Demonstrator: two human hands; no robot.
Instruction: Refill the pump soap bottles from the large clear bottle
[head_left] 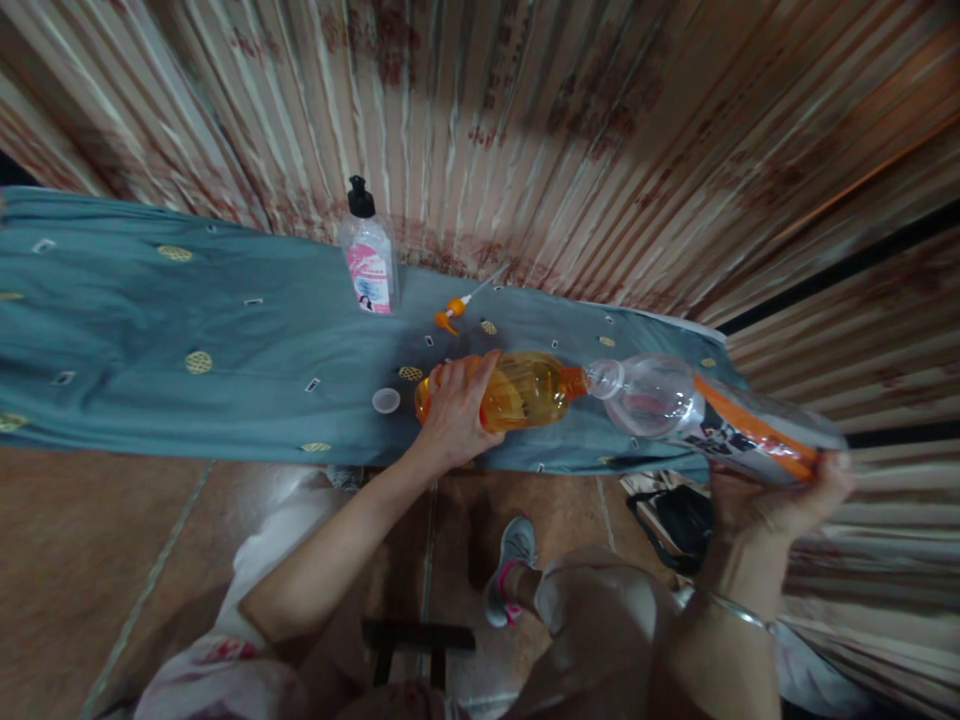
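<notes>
My left hand (459, 412) is wrapped round an orange bottle of amber liquid (529, 390), whose neck points right. With my right hand (787, 500) I grip the base end of a large clear plastic bottle (656, 395) with an orange and grey label. The two bottle mouths meet, or nearly so, over the cloth; I cannot tell whether liquid passes between them. An orange pump head (452, 310) with a thin tube lies behind my left hand. To its left is a small round white cap (386, 401).
A clear bottle (370, 265) with a black pump and pink label stands at the cloth's back edge. The teal cloth (255, 350) covers a narrow table against a pleated curtain (450, 130). Below lie a dark bag (679, 525) and a stool (418, 635).
</notes>
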